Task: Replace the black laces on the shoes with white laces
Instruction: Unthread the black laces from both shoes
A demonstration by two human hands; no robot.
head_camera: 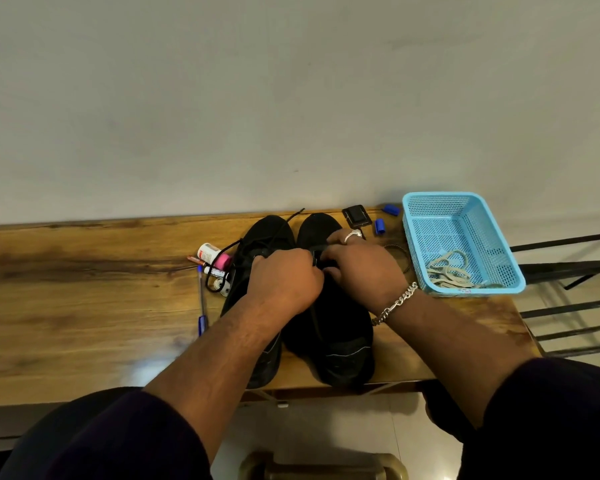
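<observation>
Two black shoes stand side by side on the wooden table, toes toward the wall: the left shoe (267, 233) and the right shoe (333, 327). A loose black lace (222, 268) trails off the left shoe's side. My left hand (284, 278) and my right hand (361, 268) meet over the right shoe's lacing, fingers curled and pinching a black lace there; the lace itself is mostly hidden under the fingers. White laces (447, 271) lie coiled in a light blue basket (465, 209) at the right.
Left of the shoes lie a pink-capped bottle (213, 254), small tubes and a blue pen (201, 299). A small black device (356, 215) and two blue caps (380, 226) sit near the wall. The wooden table (84, 289) ends right of the basket, beside a metal rack.
</observation>
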